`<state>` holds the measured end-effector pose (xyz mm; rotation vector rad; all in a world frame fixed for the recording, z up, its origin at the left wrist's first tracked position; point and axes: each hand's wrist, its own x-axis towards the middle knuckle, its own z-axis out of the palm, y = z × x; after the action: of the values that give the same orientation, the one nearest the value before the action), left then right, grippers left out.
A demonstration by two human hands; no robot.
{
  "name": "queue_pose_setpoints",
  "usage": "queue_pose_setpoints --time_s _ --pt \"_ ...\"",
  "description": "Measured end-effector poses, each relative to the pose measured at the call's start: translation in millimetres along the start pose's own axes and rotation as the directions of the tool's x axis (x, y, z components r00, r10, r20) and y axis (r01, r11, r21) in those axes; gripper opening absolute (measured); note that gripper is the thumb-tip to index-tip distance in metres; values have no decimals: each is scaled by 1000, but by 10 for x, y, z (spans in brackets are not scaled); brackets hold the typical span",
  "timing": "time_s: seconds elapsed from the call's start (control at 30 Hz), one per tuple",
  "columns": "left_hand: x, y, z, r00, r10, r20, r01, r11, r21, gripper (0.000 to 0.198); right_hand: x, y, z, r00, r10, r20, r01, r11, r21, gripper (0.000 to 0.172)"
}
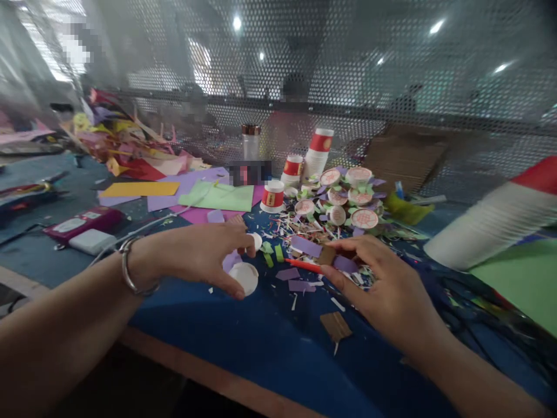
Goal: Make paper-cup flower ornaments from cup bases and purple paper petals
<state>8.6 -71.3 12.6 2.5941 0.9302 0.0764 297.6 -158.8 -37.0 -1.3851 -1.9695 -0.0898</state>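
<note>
My left hand (204, 255), a metal bangle (127, 267) on its wrist, curls over a small white paper cup (244, 277) lying on the blue table cover (243, 342), with a purple paper piece (230, 260) under the fingers. My right hand (383, 284) pinches a thin red stick (304, 266) together with brown and purple paper scraps (337, 261). Both hands work just in front of a heap of decorated cup bottoms (343, 200) and paper cuttings.
Red-and-white paper cups (319, 152) stand stacked behind the heap. A long cup stack (491, 217) lies at right over green paper (522, 278). Coloured sheets (217, 196) and scrap paper (117, 139) cover the left. A perforated metal screen (348, 69) closes the back.
</note>
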Motion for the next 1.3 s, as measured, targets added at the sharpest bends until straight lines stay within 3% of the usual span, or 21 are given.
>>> queue_pose_setpoints --time_s 0.13,0.33,0.6,0.73,0.97,1.3 --pt "-84 -35 135 998 -48 27 47 997 53 47 -12 -24 -3 1000 16 5 -17 999 29 25" --pt "7 -64 196 996 -18 -88 15 999 -30 44 -29 -124 -19 999 -19 35 15 994 108 19" --pt "249 303 304 988 84 -130 -84 996 8 33 -61 -209 57 979 -172 106 157 978 138 24" --pt "284 360 405 970 149 -194 -147 989 24 32 -71 -203 109 968 -186 171 165 978 130 25" --pt "270 294 514 942 214 -260 -218 976 15 33 -62 -175 104 971 -85 223 55 989 135 30" --pt "244 303 477 954 135 -267 -183 970 -163 34 -63 -223 43 950 86 301 -161 958 237 20"
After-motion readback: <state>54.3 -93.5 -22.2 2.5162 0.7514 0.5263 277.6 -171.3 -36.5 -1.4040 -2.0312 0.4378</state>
